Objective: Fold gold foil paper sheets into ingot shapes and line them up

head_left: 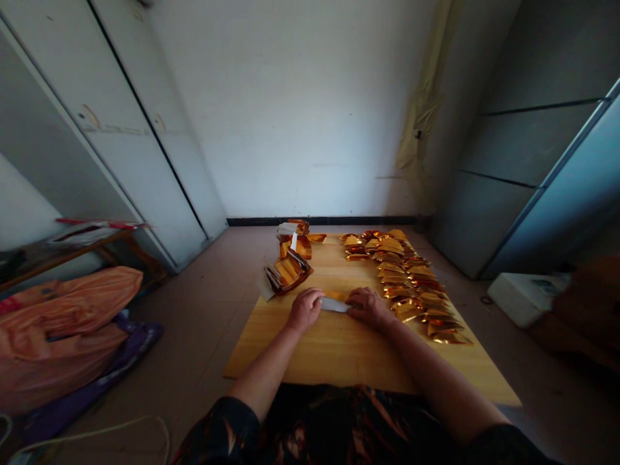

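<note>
Between my hands, just above or on the wooden board [329, 349], is a sheet of gold foil paper [334, 304] with its pale grey back showing and a gold strip along the far side. My left hand [307, 309] is closed on its left end. At the right end, my right hand [369, 306] has its fingers closed on the same sheet. Beyond my left hand lie loose stacks of foil paper [289, 270], partly curled. To the right, rows of folded gold foil pieces [393, 274] cover that side of the board.
A white wall [300, 116] stands behind the board. On the left are a pale cabinet [121, 116] and an orange cloth heap [72, 316]. A grey refrigerator-like cabinet [523, 148] and a white box [518, 297] are on the right.
</note>
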A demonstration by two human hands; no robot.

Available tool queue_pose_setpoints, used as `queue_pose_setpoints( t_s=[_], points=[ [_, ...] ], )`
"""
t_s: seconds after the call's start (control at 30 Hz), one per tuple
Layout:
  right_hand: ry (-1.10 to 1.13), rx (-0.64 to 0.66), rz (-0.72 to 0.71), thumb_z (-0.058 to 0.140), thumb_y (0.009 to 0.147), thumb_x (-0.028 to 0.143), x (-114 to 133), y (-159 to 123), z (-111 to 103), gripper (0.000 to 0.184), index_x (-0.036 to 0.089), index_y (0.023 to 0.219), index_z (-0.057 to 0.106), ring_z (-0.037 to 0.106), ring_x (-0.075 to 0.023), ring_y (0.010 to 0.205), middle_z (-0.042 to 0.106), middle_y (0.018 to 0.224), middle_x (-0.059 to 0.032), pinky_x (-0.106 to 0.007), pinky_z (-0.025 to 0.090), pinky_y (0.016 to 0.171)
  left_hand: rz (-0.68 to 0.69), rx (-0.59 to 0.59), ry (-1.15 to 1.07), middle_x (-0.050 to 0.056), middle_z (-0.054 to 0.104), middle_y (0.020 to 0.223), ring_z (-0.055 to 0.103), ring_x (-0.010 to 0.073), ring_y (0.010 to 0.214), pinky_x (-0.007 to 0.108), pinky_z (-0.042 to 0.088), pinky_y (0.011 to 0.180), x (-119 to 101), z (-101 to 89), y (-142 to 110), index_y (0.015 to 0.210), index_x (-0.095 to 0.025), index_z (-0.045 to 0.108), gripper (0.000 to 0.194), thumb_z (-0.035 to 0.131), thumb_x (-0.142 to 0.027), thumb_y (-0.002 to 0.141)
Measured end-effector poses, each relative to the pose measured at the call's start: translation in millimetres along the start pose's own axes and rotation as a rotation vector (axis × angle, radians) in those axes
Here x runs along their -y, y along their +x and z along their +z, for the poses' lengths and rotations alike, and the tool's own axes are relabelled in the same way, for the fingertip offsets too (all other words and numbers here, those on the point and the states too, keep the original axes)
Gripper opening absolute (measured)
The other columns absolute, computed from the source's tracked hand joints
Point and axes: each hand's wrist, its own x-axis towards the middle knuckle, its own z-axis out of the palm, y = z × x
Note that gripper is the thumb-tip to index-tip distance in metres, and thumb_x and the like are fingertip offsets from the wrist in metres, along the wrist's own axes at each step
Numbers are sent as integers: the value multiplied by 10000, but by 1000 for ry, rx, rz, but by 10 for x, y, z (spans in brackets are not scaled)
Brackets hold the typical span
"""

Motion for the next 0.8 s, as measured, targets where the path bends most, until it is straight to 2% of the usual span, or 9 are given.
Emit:
queue_pose_setpoints(
  t_s=[0.07,0.2,0.4,0.63,0.8],
  points=[
    [-4,7,2,626,794,327,7,-3,-11,235,255,1004,705,564,-214,975,646,1077,-57,-364,429,866,11,-18,16,55,701,1000,606,171,993,332,466,922,-4,-14,-27,933,-198,693,283,446,-112,826],
    [8,14,15,624,796,326,30,-5,-31,234,261,1005,706,559,-218,990,642,1083,-55,-370,425,877,137,116,87,38,689,1075,598,179,1006,349,415,931,-97,-59,-85,962,-227,695,246,521,-158,802],
    [13,3,18,655,763,333,31,-3,-22,246,267,992,714,555,-224,996,645,1066,-52,-375,429,887,160,222,203,36,679,1077,588,197,981,385,355,908,-180,-92,-135,964,-261,691,216,531,-241,821],
    [7,15,26,697,715,358,-12,-1,11,305,268,1006,712,548,-240,1026,639,1094,-57,-394,419,910,162,205,225,39,667,1073,579,196,985,379,348,893,-163,-65,-134,921,-245,681,184,538,-221,809],
    [12,5,5,665,755,349,-22,2,20,276,265,1014,711,559,-219,999,644,1088,-60,-366,419,900,150,144,186,48,612,1220,554,219,1069,401,368,924,-181,-80,-129,1079,-255,638,322,625,-249,757]
  ],
)
